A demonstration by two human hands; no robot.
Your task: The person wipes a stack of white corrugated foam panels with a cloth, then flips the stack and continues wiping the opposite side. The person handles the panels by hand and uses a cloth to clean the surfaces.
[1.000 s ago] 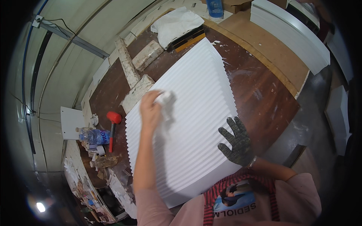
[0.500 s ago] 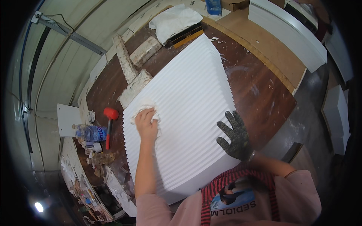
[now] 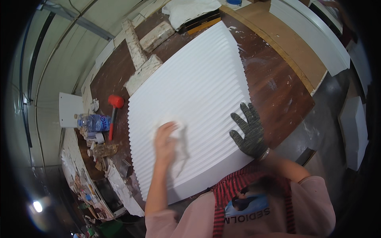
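A large white ridged panel (image 3: 198, 79) lies on the brown tabletop (image 3: 278, 91), its parallel ridges running across it and its side edges zigzagged. My bare left hand (image 3: 164, 144) is closed on a crumpled white cloth (image 3: 180, 158), pressed to the left part of the ridged face; motion blurs both. In a dark grey-green glove, my right hand (image 3: 249, 131) rests with fingers spread on the panel's right edge. It holds nothing.
Left of the panel lie a red-headed mallet (image 3: 116, 102) and a clear plastic bottle (image 3: 95, 122). White-crusted bars (image 3: 156, 36) lie beyond its far left edge. A white cloth bundle (image 3: 190, 12) sits at the back, and a curved white piece (image 3: 313, 35) stands at far right.
My left hand has wiped the cloth toward me and slightly right across the ridges. The right hand stays at the panel's edge. The whole view has shifted slightly.
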